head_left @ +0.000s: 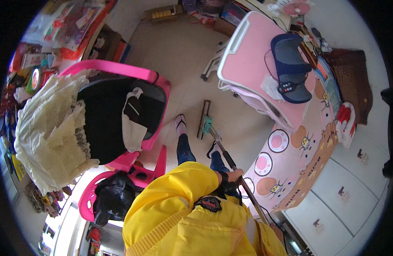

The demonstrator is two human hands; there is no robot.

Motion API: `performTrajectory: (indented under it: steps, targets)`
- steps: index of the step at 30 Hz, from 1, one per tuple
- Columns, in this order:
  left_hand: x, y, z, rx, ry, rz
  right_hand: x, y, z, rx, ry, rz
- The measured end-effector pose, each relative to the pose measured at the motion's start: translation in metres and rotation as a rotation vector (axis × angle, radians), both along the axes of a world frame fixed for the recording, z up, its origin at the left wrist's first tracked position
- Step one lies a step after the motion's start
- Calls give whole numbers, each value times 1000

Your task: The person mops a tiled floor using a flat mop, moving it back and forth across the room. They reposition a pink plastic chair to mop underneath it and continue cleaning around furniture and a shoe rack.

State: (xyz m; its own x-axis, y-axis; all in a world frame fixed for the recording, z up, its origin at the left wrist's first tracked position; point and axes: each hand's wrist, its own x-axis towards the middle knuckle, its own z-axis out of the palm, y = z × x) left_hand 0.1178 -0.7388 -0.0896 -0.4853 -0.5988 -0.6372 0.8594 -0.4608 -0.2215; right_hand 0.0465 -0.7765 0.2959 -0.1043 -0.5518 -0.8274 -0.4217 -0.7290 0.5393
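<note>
A long-handled mop (230, 161) slants from my body down to the floor. Its narrow, flat head (203, 119), with a teal joint, lies on the tiles just ahead of my feet. My left hand (235, 176), reaching across in a yellow sleeve with a dark band at the wrist, is closed around the middle of the handle. Higher on the handle, at the lower right, my right hand (279, 232) shows only in part beside the yellow jacket; it appears closed on the pole, its fingers mostly hidden.
On my left stands a pink-framed chair (162, 91) bearing cream lace cloth (51, 132) and dark clothing. A black bag (113, 198) rests on a pink seat behind it. To the right are a pink folding table (252, 55) and a bed with a patterned cover (286, 170). Cluttered shelves line the left.
</note>
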Motion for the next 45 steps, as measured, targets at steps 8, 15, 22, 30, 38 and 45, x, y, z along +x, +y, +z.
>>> performTrajectory:
  steps: [8, 15, 22, 30, 38, 45]
  targets:
    - [62, -7, 18, 31, -98, -122, -43, 8, -12, -159, -349, -141]
    - [200, -12, -18, -46, -642, 158, 52, -27, -119, 57, -712, -362]
    - [350, -26, -66, 523, -532, 369, 190, -47, -228, 348, -897, -632]
    - [464, -40, -124, 622, -949, 411, 309, -54, -291, 439, -883, -885]
    - [411, -58, -160, 594, -1201, 78, 247, -44, -325, 316, -825, -756]
    - [221, -45, -71, 477, -637, 46, 66, -28, -242, 192, -494, -938]
